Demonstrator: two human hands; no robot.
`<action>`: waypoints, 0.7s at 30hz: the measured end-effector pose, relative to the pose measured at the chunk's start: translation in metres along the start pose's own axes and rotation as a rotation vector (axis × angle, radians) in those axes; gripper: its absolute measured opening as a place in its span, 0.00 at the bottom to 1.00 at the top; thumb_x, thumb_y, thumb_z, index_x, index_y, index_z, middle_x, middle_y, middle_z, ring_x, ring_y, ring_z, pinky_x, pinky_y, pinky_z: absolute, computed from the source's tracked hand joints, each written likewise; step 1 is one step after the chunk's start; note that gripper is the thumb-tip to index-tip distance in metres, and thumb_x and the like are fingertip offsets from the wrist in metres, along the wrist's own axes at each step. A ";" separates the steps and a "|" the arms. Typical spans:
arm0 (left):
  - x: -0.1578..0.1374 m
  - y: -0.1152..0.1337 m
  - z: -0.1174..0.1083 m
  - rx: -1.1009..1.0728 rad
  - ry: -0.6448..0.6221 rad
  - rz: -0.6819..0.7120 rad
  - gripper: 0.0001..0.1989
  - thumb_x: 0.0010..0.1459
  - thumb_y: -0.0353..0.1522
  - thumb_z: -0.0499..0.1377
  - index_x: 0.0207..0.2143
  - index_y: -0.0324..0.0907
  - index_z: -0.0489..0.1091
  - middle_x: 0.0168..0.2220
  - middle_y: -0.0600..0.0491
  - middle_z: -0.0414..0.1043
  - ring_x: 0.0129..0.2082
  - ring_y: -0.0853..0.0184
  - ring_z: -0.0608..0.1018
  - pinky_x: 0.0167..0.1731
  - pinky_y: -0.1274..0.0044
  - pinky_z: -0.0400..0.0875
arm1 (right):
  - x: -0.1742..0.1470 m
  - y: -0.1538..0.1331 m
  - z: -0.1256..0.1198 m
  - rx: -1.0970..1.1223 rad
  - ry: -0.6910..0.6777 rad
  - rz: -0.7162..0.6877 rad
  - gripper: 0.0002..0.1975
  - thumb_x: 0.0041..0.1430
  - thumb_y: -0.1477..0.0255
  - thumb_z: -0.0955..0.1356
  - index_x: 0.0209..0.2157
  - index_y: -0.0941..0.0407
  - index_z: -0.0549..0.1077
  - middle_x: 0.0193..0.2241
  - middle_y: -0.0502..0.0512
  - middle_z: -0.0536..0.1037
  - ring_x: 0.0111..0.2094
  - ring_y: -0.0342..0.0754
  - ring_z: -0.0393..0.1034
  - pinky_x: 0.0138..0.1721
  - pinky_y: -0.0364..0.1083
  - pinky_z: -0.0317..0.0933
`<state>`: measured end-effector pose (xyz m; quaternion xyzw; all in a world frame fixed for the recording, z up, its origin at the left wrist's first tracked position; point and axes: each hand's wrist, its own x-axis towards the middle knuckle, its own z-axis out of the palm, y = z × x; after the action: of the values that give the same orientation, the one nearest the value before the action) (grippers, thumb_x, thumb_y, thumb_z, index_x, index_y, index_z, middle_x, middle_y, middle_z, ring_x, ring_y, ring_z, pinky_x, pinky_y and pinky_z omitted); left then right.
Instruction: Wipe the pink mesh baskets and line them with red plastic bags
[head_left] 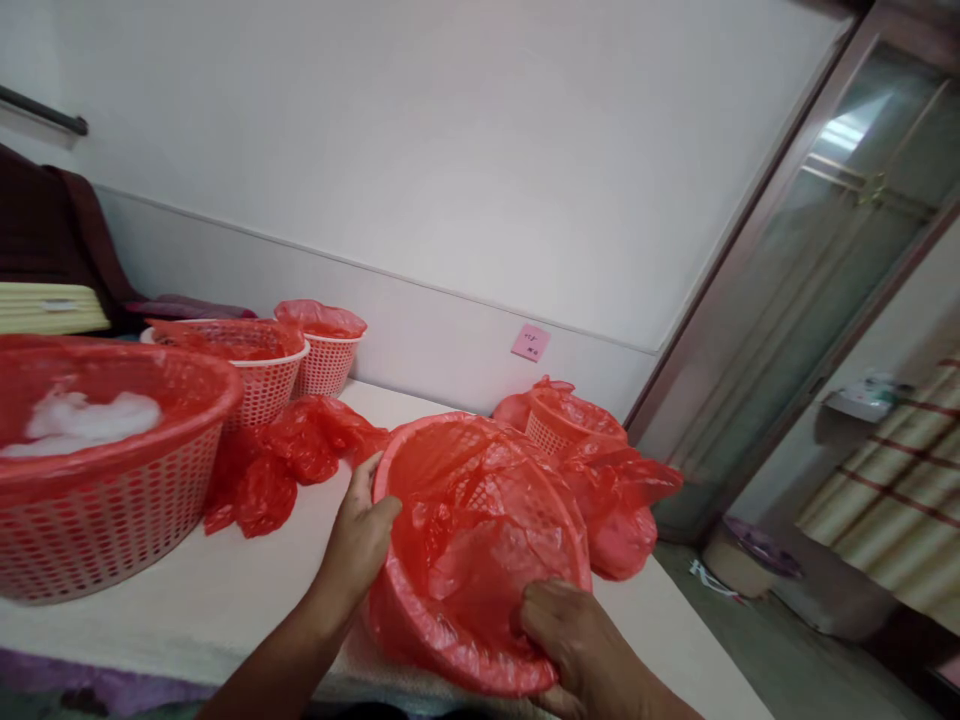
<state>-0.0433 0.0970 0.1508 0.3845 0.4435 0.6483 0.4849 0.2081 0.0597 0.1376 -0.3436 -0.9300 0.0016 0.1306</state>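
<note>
A round plastic basket (574,515) stands tilted in front of me, its mouth turned toward me. A thin red plastic bag (480,570) lines its inside and is folded over the rim. My left hand (364,535) is closed on the left side of the lined rim, its thumb over the edge. At the lower right of the rim, my right hand (570,635) is closed with curled fingers over the edge, the knuckles inside the mouth. Its fingertips are partly hidden. The basket's underside is out of sight.
At left, a large lined basket (112,500) holds white fluffy material (94,415). Behind it are two lined baskets (262,385) (330,360) and a crumpled red bag (262,480). Another bagged basket (551,430) sits by the wall, near a pink note (531,342). A bin (742,555) stands on the floor.
</note>
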 end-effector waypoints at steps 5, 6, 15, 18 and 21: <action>-0.001 0.002 -0.002 -0.026 0.001 -0.013 0.27 0.47 0.24 0.54 0.51 0.49 0.65 0.46 0.52 0.75 0.40 0.64 0.78 0.37 0.77 0.72 | -0.004 -0.024 -0.043 0.046 -0.121 0.065 0.22 0.55 0.51 0.67 0.41 0.53 0.72 0.39 0.57 0.76 0.37 0.50 0.70 0.39 0.47 0.63; -0.002 0.003 -0.001 -0.021 0.003 -0.024 0.26 0.48 0.24 0.54 0.51 0.49 0.65 0.46 0.52 0.75 0.40 0.63 0.78 0.36 0.77 0.72 | -0.003 -0.028 -0.054 0.092 -0.121 0.083 0.23 0.54 0.53 0.69 0.47 0.52 0.71 0.43 0.57 0.75 0.41 0.51 0.71 0.43 0.48 0.63; -0.034 0.003 0.007 0.013 0.071 -0.063 0.26 0.49 0.24 0.54 0.52 0.52 0.64 0.54 0.57 0.69 0.52 0.66 0.72 0.44 0.81 0.68 | 0.086 0.035 -0.038 0.010 -0.059 0.416 0.27 0.60 0.69 0.64 0.60 0.57 0.59 0.55 0.65 0.68 0.53 0.53 0.66 0.53 0.52 0.59; -0.041 -0.003 0.004 0.000 0.060 -0.080 0.28 0.49 0.25 0.54 0.53 0.53 0.63 0.54 0.57 0.69 0.52 0.63 0.73 0.45 0.78 0.69 | 0.110 0.056 -0.005 0.001 -0.119 0.485 0.29 0.56 0.72 0.65 0.59 0.64 0.59 0.53 0.70 0.70 0.52 0.57 0.68 0.50 0.52 0.60; -0.044 -0.008 -0.001 -0.051 0.025 -0.116 0.30 0.50 0.27 0.54 0.56 0.57 0.59 0.54 0.57 0.69 0.53 0.61 0.72 0.46 0.75 0.69 | 0.123 0.063 0.013 0.003 -0.156 0.496 0.30 0.56 0.72 0.65 0.60 0.63 0.59 0.51 0.69 0.73 0.50 0.57 0.69 0.49 0.51 0.61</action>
<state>-0.0315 0.0556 0.1398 0.3377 0.4545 0.6347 0.5258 0.1559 0.1877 0.1492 -0.5600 -0.8244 0.0613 0.0547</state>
